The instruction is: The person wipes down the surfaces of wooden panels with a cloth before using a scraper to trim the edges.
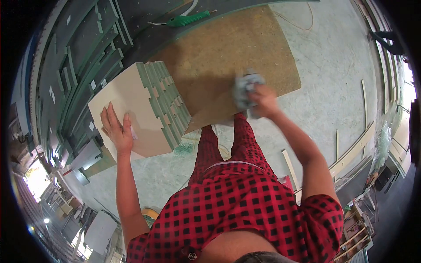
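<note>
My left hand (117, 129) lies flat, fingers spread, on the pale top face of a stack of boards (136, 105). The stack's green edges (164, 94) face right and have several notches cut into them. My right hand (264, 101), smeared by motion, is closed on a crumpled grey-blue rag (246, 90). Rag and hand are to the right of the stack, over the near part of a brown sheet (237, 44) and just beyond my legs. A small white label shows beside my left palm, partly covered by the hand.
Dark panels and strips with green edges (83, 57) fill the left side. A green air blow gun (188, 19) rests on a dark surface at the top. Long pale strips (355, 147) and clear plastic wrap (383, 144) lie at the right, on and beside the grey floor (329, 65).
</note>
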The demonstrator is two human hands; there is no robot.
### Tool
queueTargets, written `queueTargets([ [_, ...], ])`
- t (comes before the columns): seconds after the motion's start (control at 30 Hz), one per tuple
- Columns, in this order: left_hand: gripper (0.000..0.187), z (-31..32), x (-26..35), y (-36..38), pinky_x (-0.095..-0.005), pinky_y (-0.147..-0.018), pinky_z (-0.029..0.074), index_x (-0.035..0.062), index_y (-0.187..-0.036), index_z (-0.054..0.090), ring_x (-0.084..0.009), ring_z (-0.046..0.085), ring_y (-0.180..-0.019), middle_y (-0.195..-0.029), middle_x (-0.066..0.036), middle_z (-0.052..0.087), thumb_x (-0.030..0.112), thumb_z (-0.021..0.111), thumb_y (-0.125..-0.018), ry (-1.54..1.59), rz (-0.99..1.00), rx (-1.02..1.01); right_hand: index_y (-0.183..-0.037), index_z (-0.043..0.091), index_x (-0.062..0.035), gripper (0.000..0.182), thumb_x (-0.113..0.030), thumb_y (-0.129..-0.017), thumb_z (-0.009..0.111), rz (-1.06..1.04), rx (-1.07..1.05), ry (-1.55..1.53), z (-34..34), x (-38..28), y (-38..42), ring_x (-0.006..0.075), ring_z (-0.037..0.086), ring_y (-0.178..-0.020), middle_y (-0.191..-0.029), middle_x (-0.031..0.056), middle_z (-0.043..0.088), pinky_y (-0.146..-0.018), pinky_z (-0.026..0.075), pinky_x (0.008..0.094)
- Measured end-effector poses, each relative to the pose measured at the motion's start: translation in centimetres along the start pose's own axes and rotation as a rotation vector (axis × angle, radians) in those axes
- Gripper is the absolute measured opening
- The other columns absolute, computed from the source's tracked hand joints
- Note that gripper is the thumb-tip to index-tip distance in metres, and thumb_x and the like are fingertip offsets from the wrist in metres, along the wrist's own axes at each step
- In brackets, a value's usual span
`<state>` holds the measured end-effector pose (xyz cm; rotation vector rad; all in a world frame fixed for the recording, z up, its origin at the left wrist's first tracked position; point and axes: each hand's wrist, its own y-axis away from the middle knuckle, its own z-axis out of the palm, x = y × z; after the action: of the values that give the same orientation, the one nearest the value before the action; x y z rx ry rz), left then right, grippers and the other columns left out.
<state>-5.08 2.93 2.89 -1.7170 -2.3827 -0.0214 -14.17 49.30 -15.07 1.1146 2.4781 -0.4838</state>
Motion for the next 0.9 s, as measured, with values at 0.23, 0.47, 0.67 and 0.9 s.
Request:
queueTargets([
  [0.23,0.061,-0.1,0.2,0.1,-0.0621,-0.105,0.011,0.0166,-0.142,0.034,-0.0377,0.021,-0.137,-0.145,-0.016,0.027,0.043,0.052,-0.090,0.008,-0.011,0.007,-0.112,0.065,-0.0141,0.051,-0.030,-0.064,0.067,1.131,0.213,0.366,-12.4,18.6,6.7,0.0322,0.060,-0.098,-0.110,0.0114,0.060,-0.082,0.048,0.0406],
  [0.47,0.062,-0.5,0.9,-0.2,-0.0633,-0.105,0.012,0.0157,-0.141,0.035,-0.0386,0.020,-0.137,-0.144,-0.017,0.028,0.042,0.053,-0.088,0.012,-0.037,0.003,-0.108,0.063,-0.0038,0.045,-0.013,-0.065,0.074,0.541,0.356,-0.334,-9.9,4.9,-11.6,0.0312,0.058,-0.104,-0.110,0.0157,0.060,-0.089,0.045,0.0357],
  [0.67,0.064,-0.7,1.1,-0.4,-0.0633,-0.105,0.012,0.0143,-0.140,0.037,-0.0388,0.021,-0.137,-0.144,-0.017,0.029,0.045,0.054,-0.086,0.004,-0.060,-0.002,-0.104,0.066,-0.0184,0.044,-0.020,-0.060,0.071,-0.217,-0.170,-0.085,2.0,-8.8,-23.1,0.0276,0.051,-0.114,-0.113,0.0075,0.056,-0.091,0.043,0.0432],
  [0.9,0.065,-1.0,1.3,-0.7,-0.0636,-0.105,0.011,0.0143,-0.140,0.038,-0.0391,0.022,-0.136,-0.144,-0.016,0.030,0.046,0.054,-0.086,0.001,-0.082,-0.001,-0.110,0.063,-0.0202,0.049,-0.018,-0.062,0.069,-0.144,-0.178,-0.139,6.1,-5.0,-25.4,0.0286,0.050,-0.116,-0.123,0.0076,0.054,-0.094,0.043,0.0419],
])
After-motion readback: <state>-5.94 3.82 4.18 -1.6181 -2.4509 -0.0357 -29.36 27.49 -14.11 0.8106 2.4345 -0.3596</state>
